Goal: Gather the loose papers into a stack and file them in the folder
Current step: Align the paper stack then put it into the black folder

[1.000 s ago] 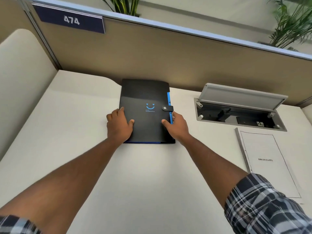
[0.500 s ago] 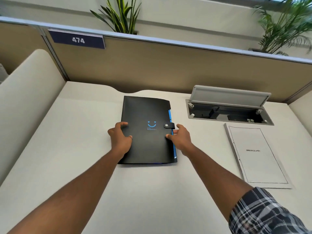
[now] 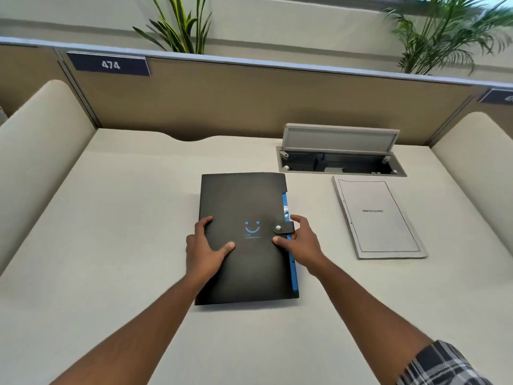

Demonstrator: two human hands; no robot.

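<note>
The tabletop (image 3: 111, 218) carries a closed black folder (image 3: 244, 201), held at both long edges: left hand (image 3: 204, 250) grip curled round its left side, right hand (image 3: 301, 243) grip pinching beside the snap strap (image 3: 283, 227). The stacked papers (image 3: 379, 218) lie well right of that grip.

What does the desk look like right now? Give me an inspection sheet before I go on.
Surface: pale desk, walled by dividers.
Job's things: black folder flat and shut, snap strap fastened; paper stack lies apart, to its right.
Clutter: nothing seen.
Hands: left hand grips the folder's left edge, thumb on the cover; right hand holds its right edge beside the strap.
Cables: open cable hatch in the desk, lid raised; contents unclear.
Surroundings: sign 474, two plants behind the divider.
</note>
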